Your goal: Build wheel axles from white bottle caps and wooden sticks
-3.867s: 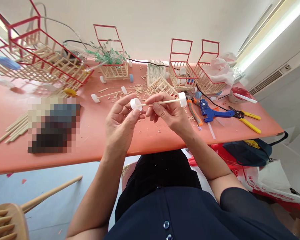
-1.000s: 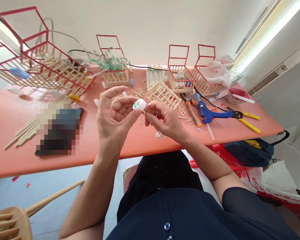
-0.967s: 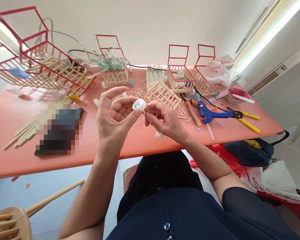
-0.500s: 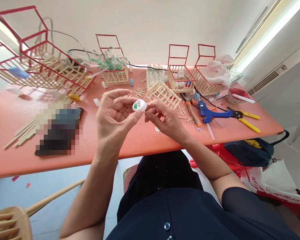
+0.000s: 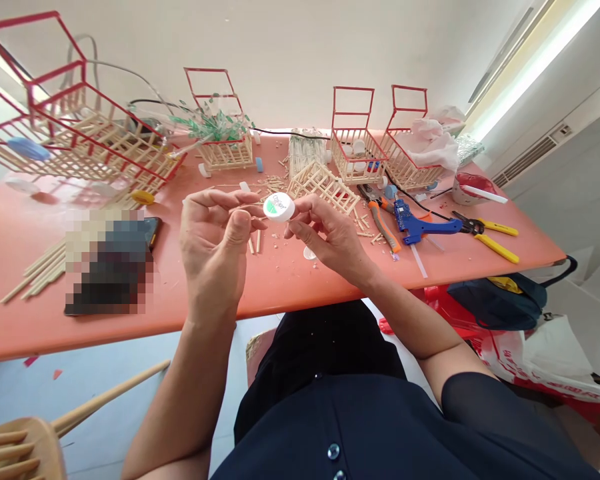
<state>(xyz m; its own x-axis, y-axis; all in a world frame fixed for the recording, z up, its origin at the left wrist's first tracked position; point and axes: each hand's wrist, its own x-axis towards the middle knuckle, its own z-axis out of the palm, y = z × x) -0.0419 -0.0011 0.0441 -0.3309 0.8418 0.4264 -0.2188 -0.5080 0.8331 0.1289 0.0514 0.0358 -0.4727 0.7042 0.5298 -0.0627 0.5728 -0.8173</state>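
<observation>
A white bottle cap [image 5: 279, 207] with green and dark print on top is held above the table, its printed face tilted up towards me. My right hand [image 5: 325, 230] pinches its right edge between thumb and fingers. Just left of the cap is my left hand [image 5: 215, 233], fingers loosely curled and thumb drawn back from the cap; whether a fingertip still touches it is hard to see. Behind the hands lies a small wooden-stick frame [image 5: 325, 187] among cut stick pieces. A white disc [image 5: 309, 253] rests on the table below my right fingers.
Stick carts with red handles, including one cart [image 5: 357, 157], line the back. At right are a blue glue gun [image 5: 420, 227], orange-handled pliers [image 5: 384, 223], a yellow-handled tool [image 5: 497, 250] and a tub [image 5: 473, 190]. A phone [image 5: 113, 267] and long sticks [image 5: 43, 270] lie left.
My left thumb has come off the cap and the left hand has shifted slightly left. The cap has turned, showing more of its printed top. My right hand stays at its edge.
</observation>
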